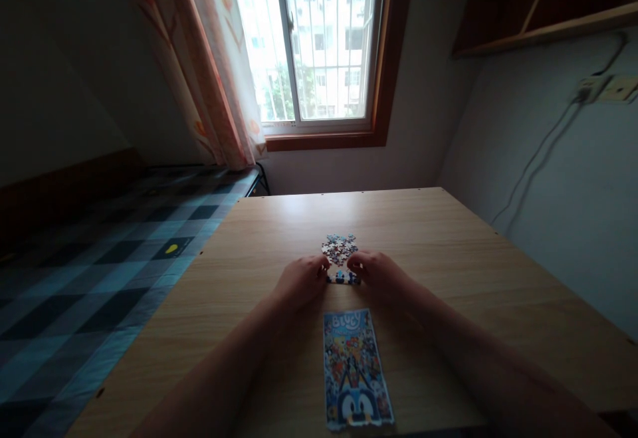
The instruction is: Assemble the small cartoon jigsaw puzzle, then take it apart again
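Observation:
A small pile of loose jigsaw puzzle pieces [339,249] lies on the wooden table. Just in front of it is a short strip of joined puzzle pieces [343,278], dark blue and light in colour. My left hand [305,277] rests at the left end of the strip, its fingers curled together. From the other side, my right hand [375,268] reaches in with bent fingers close to the strip's right end and the pile. Whatever either set of fingertips grips is too small to make out. Nearer to me lies a colourful Bluey picture sheet [355,368], flat between my forearms.
The wooden table [279,225] reaches to the wall below a window [329,46]. A bed with a checked cover [164,232] stands along its left side, beside a curtain [209,59]. On the right wall, a cable [531,155] hangs from a socket [593,89].

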